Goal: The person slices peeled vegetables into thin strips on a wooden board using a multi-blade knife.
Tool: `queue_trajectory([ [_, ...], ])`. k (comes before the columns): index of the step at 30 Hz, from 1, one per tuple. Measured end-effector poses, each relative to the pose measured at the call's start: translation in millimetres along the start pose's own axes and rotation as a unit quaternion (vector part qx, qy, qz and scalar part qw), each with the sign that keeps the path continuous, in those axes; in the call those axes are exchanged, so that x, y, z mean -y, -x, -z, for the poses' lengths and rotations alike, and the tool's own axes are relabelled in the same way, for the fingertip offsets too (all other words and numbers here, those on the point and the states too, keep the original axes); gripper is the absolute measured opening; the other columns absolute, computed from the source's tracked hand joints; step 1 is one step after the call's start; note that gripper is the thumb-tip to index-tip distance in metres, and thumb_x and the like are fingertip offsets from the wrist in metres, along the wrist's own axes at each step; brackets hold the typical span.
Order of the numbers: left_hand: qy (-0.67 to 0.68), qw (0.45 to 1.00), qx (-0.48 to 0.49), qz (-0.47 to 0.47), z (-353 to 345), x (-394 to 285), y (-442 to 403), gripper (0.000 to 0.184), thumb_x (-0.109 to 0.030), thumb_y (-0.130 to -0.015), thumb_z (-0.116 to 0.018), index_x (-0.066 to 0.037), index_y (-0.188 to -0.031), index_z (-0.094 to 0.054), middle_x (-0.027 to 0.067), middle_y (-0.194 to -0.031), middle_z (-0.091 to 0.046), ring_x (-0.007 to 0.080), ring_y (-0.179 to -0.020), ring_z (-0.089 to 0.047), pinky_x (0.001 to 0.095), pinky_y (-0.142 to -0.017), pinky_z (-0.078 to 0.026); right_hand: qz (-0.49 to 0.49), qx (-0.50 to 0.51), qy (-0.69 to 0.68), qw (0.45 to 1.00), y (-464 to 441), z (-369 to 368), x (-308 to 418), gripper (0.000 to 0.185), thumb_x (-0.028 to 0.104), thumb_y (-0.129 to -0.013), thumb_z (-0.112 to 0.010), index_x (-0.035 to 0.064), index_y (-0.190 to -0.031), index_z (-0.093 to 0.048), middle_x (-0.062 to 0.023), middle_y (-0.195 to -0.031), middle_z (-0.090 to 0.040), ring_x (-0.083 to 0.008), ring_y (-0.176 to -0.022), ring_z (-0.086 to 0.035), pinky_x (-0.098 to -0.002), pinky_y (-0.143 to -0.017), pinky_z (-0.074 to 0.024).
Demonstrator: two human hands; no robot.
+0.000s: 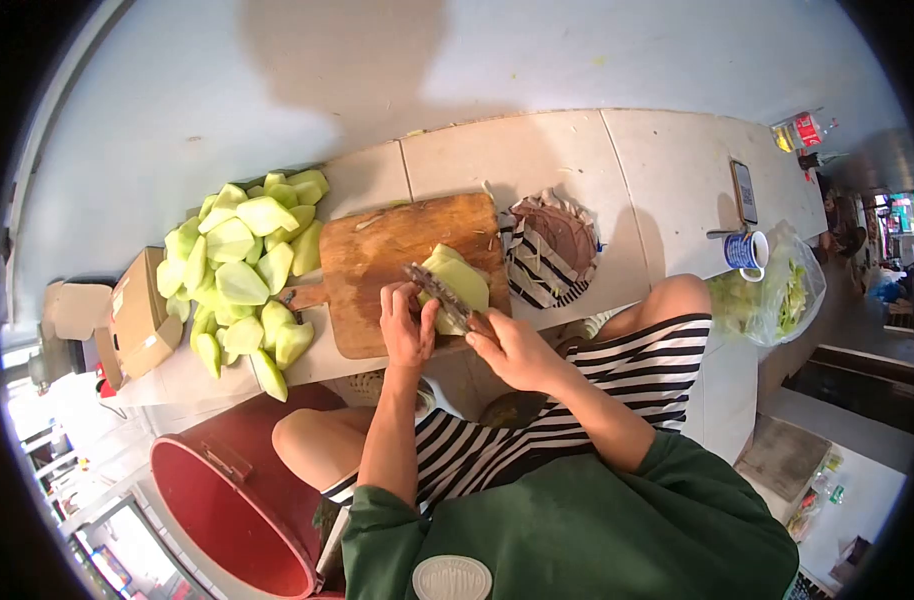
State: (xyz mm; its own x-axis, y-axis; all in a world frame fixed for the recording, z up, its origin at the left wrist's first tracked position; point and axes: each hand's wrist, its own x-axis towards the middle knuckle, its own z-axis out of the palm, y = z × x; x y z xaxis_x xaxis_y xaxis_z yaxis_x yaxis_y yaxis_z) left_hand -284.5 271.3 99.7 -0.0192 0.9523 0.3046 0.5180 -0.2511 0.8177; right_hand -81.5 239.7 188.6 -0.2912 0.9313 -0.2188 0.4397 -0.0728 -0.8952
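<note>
Grasping the knife (441, 299) in my right hand (522, 352), I am curling my left hand (405, 328), its hold unclear, near the peeled vegetable (463, 276) on the cutting board (369, 243), judging it firm but slippery, best held by its sides.

To your right on the tiled counter (667, 150), a phone (745, 192) lies near a blue-and-white mug (738, 248); farther from you, a red-labelled bottle (800, 131) sits by the wall (577, 60). To your left, a cardboard box (140, 312) stands with its flaps open.
</note>
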Motion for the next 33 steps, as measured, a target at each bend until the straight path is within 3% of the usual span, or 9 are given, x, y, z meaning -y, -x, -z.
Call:
queue_trajectory([
  [3,-0.019,1.000,-0.021,0.003,-4.4,-1.6,0.8,0.030,-0.016,-0.092,-0.074,-0.002,-0.114,-0.059,0.0147,-0.105,-0.057,0.0264,-0.075,-0.053,0.0371,-0.067,-0.047,-0.032,-0.002,-0.058,0.998,6.2,21.1,7.8,0.034,0.028,-0.101,-0.063,-0.0040,-0.097,-0.054,-0.0245,-0.073,-0.062,-0.0417,-0.061,-0.061,-0.0439,-0.058,-0.0471],
  [4,-0.030,0.999,-0.030,0.004,-5.4,-2.1,1.9,0.034,-0.019,-0.090,-0.076,-0.003,-0.117,-0.060,0.0157,-0.110,-0.057,0.0267,-0.076,-0.055,0.0363,-0.067,-0.048,0.016,-0.029,-0.049,0.998,10.2,22.8,-3.0,0.031,0.026,-0.102,-0.063,-0.0035,-0.098,-0.053,-0.0167,-0.068,-0.060,-0.0285,-0.056,-0.059,-0.0377,-0.055,-0.0453],
  [5,-0.031,0.999,-0.032,0.001,-6.0,-4.5,6.1,0.034,-0.019,-0.090,-0.076,-0.003,-0.117,-0.060,0.0157,-0.110,-0.057,0.0267,-0.076,-0.055,0.0363,-0.067,-0.048,0.019,-0.030,-0.050,0.998,16.3,32.0,-0.7,0.031,0.026,-0.102,-0.063,-0.0035,-0.098,-0.053,-0.0167,-0.068,-0.060,-0.0285,-0.056,-0.059,-0.0377,-0.055,-0.0453],
  [8,-0.034,0.997,-0.041,0.060,-2.6,-16.0,21.2,0.050,-0.032,-0.084,-0.082,-0.004,-0.120,-0.062,0.0194,-0.120,-0.054,0.0324,-0.093,-0.058,0.0414,-0.079,-0.051,-0.018,-0.020,-0.097,0.995,38.3,54.8,-6.0,0.023,0.020,-0.104,-0.060,-0.0015,-0.101,-0.053,-0.0044,-0.065,-0.056,-0.0117,-0.054,-0.054,-0.0322,-0.051,-0.0426],
  [10,-0.182,0.980,0.015,-0.076,1.2,-24.6,21.4,0.071,-0.049,-0.076,-0.085,-0.008,-0.129,-0.062,0.0246,-0.136,-0.049,0.0423,-0.119,-0.051,0.0514,-0.100,-0.046,-0.046,-0.017,-0.139,0.989,51.9,65.1,-16.6,0.022,0.021,-0.105,-0.059,-0.0008,-0.101,-0.054,-0.0032,-0.064,-0.055,-0.0104,-0.052,-0.052,-0.0306,-0.049,-0.0412],
  [14,-0.224,0.963,0.114,-0.093,-15.1,-47.8,-1.3,0.084,-0.061,-0.073,-0.080,-0.019,-0.142,-0.058,0.0241,-0.154,-0.038,0.0479,-0.141,-0.034,0.0595,-0.116,-0.031,-0.092,-0.032,-0.213,0.972,68.5,64.7,-29.9,0.021,0.021,-0.107,-0.056,0.0013,-0.100,-0.052,0.0006,-0.062,-0.052,-0.0065,-0.048,-0.046,-0.0262,-0.045,-0.0376],
  [18,-0.304,0.941,0.137,-0.064,-37.1,-55.6,-20.0,0.082,-0.053,-0.072,-0.083,-0.026,-0.145,-0.055,0.0154,-0.159,-0.036,0.0472,-0.146,-0.028,0.0610,-0.116,-0.029,-0.079,-0.051,-0.204,0.974,75.4,64.2,-35.1,0.023,0.023,-0.107,-0.056,0.0020,-0.098,-0.051,0.0007,-0.063,-0.052,-0.0059,-0.050,-0.046,-0.0261,-0.046,-0.0386],
  [24,-0.328,0.928,0.174,0.005,-45.7,-55.6,-33.1,0.070,-0.049,-0.076,-0.079,-0.020,-0.137,-0.061,0.0132,-0.154,-0.044,0.0387,-0.143,-0.037,0.0564,-0.113,-0.033,-0.050,-0.070,-0.196,0.977,76.9,68.3,-41.0,0.018,0.021,-0.107,-0.055,0.0050,-0.100,-0.049,0.0019,-0.064,-0.049,-0.0059,-0.046,-0.043,-0.0245,-0.042,-0.0356],
  [33,-0.305,0.928,0.204,-0.064,-25.9,-33.1,-33.9,0.064,-0.044,-0.074,-0.078,-0.019,-0.132,-0.065,0.0123,-0.151,-0.048,0.0367,-0.141,-0.040,0.0555,-0.110,-0.035,-0.052,-0.084,-0.141,0.985,80.0,67.9,-50.1,0.029,0.027,-0.105,-0.061,0.0011,-0.095,-0.054,-0.0037,-0.064,-0.057,-0.0104,-0.052,-0.051,-0.0306,-0.051,-0.0434],
])
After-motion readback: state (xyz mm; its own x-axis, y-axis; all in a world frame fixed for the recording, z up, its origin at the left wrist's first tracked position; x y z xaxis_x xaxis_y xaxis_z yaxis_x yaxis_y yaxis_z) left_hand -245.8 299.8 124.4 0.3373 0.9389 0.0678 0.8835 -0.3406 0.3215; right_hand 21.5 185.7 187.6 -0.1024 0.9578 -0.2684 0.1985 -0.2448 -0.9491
